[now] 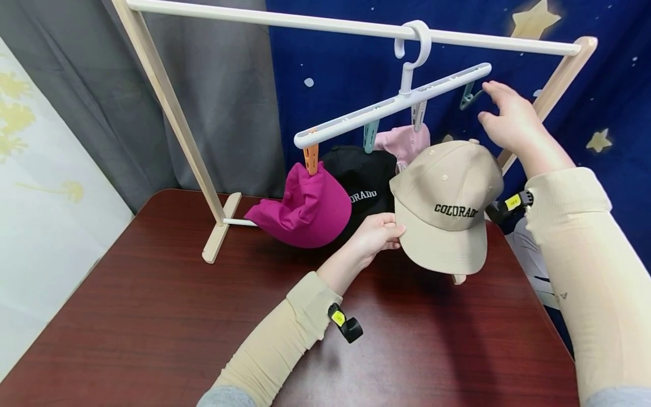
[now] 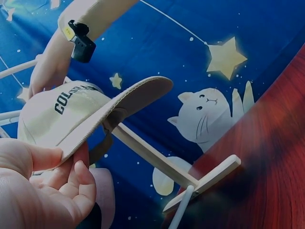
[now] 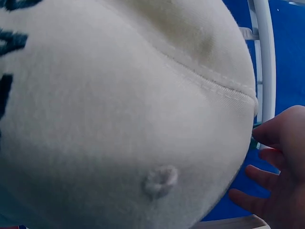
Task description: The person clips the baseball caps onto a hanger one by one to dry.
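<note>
My left hand (image 1: 377, 238) pinches the brim edge of a beige baseball cap (image 1: 441, 195) lettered COLORADO, thumb on top and fingers beneath. The cap is held below the right half of a white clip hanger (image 1: 394, 105). My right hand (image 1: 513, 121) reaches past the cap to a dark teal clip (image 1: 469, 97) at the hanger's right end. In the right wrist view its fingers are spread, and a fingertip seems to touch the clip (image 3: 254, 140); the cap crown covers most of that view. No clip visibly grips the beige cap.
A magenta cap (image 1: 317, 206) hangs from an orange clip (image 1: 311, 158). Behind are a black cap (image 1: 356, 175) under a teal clip (image 1: 370, 135) and a pink cap (image 1: 404, 141) under a grey clip (image 1: 419, 116). The hanger hooks over a rack's white rail (image 1: 305, 21) above a reddish-brown table (image 1: 152, 316).
</note>
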Tool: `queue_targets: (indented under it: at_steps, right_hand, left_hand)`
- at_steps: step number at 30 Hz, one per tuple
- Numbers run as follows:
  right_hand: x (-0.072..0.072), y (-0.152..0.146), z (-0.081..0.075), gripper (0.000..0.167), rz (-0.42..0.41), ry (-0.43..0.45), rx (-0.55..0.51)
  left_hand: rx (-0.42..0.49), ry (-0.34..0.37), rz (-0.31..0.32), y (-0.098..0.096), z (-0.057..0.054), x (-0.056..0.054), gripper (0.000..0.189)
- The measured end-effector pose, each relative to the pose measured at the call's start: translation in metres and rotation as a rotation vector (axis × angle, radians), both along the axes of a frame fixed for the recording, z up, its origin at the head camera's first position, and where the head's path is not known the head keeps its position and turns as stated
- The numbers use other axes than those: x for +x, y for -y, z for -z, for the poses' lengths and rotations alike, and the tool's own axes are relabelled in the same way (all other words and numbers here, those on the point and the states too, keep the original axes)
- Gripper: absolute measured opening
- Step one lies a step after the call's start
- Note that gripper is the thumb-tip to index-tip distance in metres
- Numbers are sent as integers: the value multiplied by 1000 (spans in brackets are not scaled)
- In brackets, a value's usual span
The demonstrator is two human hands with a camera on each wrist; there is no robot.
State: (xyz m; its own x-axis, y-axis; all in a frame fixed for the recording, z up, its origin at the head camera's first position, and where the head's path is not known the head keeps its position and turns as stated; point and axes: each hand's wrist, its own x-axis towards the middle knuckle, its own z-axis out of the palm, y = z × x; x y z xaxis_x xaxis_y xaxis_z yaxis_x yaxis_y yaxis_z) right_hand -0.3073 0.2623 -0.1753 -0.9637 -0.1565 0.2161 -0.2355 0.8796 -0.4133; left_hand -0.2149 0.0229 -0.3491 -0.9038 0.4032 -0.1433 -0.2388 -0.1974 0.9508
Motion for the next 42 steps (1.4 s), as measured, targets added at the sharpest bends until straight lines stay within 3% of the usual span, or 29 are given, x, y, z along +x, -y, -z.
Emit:
queue_targets:
  at_steps: [34,42]
  right_hand:
    - [-3,0,0,58,-1,53,43]
    - [-2,5,0,56,4,9,47]
  left_hand:
    - [-4,9,-1,0,2,1,6]
    - [-8,5,-4,3,3,1,4]
